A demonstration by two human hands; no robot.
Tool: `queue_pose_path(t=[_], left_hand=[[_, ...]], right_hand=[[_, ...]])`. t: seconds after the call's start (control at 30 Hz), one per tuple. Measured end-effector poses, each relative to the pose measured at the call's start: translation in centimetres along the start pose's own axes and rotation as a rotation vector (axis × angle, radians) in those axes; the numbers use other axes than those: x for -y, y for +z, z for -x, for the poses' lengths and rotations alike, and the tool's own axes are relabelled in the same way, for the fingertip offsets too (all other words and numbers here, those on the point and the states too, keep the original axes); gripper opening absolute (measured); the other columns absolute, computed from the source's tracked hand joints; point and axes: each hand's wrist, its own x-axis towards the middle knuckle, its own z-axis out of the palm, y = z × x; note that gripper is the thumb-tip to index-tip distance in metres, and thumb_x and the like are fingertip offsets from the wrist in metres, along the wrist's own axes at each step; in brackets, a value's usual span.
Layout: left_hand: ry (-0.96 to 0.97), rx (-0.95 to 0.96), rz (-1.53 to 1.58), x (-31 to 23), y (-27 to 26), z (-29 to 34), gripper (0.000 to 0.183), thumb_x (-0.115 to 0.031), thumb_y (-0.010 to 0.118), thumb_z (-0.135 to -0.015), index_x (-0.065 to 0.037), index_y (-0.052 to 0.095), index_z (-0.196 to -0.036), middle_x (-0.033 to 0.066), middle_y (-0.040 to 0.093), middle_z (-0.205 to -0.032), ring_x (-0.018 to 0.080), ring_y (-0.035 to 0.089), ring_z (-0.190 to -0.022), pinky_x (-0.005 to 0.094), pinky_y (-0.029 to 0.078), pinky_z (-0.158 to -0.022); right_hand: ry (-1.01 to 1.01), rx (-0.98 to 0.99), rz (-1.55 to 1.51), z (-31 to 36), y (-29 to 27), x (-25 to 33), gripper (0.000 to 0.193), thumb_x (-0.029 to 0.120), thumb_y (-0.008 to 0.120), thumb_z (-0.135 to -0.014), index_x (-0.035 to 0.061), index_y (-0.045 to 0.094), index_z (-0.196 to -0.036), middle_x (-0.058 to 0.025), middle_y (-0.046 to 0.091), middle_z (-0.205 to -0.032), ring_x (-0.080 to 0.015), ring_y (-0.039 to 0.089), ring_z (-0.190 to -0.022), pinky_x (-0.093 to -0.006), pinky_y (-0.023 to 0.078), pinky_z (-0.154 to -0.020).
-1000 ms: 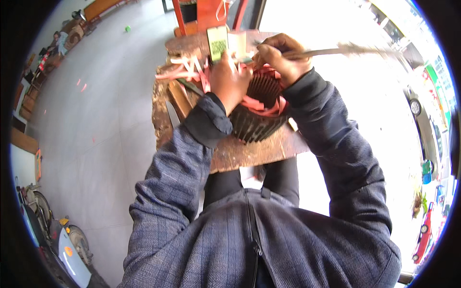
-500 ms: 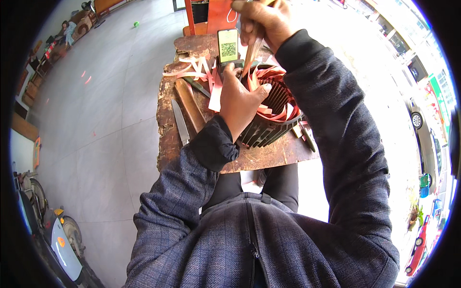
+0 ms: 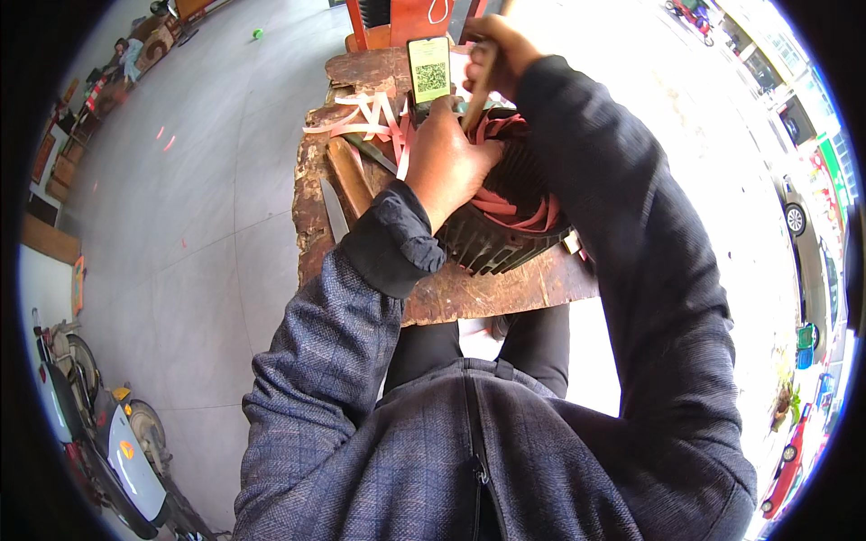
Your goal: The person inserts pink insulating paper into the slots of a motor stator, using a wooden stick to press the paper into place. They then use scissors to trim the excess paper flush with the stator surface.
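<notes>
A dark finned motor stator (image 3: 501,245) lies on the worn bench with its round opening facing up. Red-pink insulation strips (image 3: 516,216) curl around inside its bore. My left hand (image 3: 448,167) grips the stator's left rim, thumb reaching over the opening; its other fingers are partly hidden. Above the far rim, my right hand (image 3: 505,52) is closed around a flat wooden stick (image 3: 484,86). The stick slants down to the rim beside my left fingertips, where its lower end is hidden. My right sleeve covers part of the stator's right side.
A propped phone (image 3: 430,72) stands behind my left hand on the wooden bench (image 3: 505,302). Pale and pink strips (image 3: 379,117), a wooden bar (image 3: 350,176) and a knife blade (image 3: 335,212) lie to the left. A red stool-like frame (image 3: 410,22) stands beyond.
My right hand has come down and slightly right, and the stick stands steeper against the rim. My left hand stays at the stator's left rim. The whole view has shifted slightly.
</notes>
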Motion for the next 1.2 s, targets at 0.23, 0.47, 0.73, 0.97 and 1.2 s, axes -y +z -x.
queue_pose_path(t=[0.23, 0.47, 0.73, 0.97, 1.2], left_hand=[[-0.023, -0.043, -0.011, 0.8, 0.1, 0.4, 0.065, -0.012, 0.077, -0.080, 0.016, 0.054, -0.135, 0.0348, 0.074, -0.103, 0.0451, 0.075, -0.102, 0.0454, 0.058, -0.093], [-0.134, -0.018, 0.036, -0.8, -0.4, 0.7, 0.067, -0.011, 0.075, -0.082, 0.016, 0.051, -0.138, 0.0341, 0.072, -0.118, 0.0427, 0.073, -0.112, 0.0440, 0.056, -0.099], [-0.071, 0.005, 0.084, -0.7, -0.3, 0.7, 0.074, -0.008, 0.076, -0.081, 0.017, 0.045, -0.143, 0.0363, 0.071, -0.116, 0.0462, 0.073, -0.110, 0.0459, 0.056, -0.096], [0.004, -0.067, 0.074, -0.5, -1.4, 4.9, 0.105, -0.035, 0.091, -0.090, 0.014, 0.028, -0.158, 0.0326, 0.056, -0.146, 0.0340, 0.055, -0.141, 0.0420, 0.043, -0.120], [-0.038, -0.012, 0.314, -0.4, -2.6, 10.7, 0.104, -0.030, 0.089, -0.093, 0.011, 0.022, -0.161, 0.0289, 0.040, -0.160, 0.0343, 0.043, -0.150, 0.0460, 0.032, -0.127]], right_hand=[[-0.407, 0.403, 0.174, 4.3, -3.7, -0.2, 0.020, 0.021, 0.064, -0.102, 0.0011, 0.062, -0.098, -0.0099, 0.065, -0.078, -0.0265, 0.072, -0.072, -0.0423, 0.065, -0.076], [-0.274, 0.194, 0.285, 6.5, -1.0, 1.9, 0.018, 0.018, 0.066, -0.100, 0.0007, 0.061, -0.099, -0.0136, 0.070, -0.078, -0.0299, 0.076, -0.074, -0.0432, 0.066, -0.073], [-0.398, 0.102, 0.280, 7.2, -1.3, 0.8, 0.027, 0.020, 0.066, -0.099, -0.0052, 0.058, -0.103, -0.0152, 0.067, -0.080, -0.0297, 0.074, -0.072, -0.0459, 0.067, -0.074], [-0.494, 0.239, 0.481, 3.8, 1.2, 1.8, 0.027, 0.018, 0.075, -0.094, -0.0069, 0.070, -0.104, -0.0122, 0.070, -0.073, -0.0247, 0.075, -0.061, -0.0375, 0.064, -0.060], [-0.455, 0.238, 0.417, 4.8, 4.3, 0.5, 0.025, 0.020, 0.079, -0.092, -0.0011, 0.069, -0.102, -0.0036, 0.065, -0.079, -0.0138, 0.063, -0.067, -0.0315, 0.050, -0.059]])
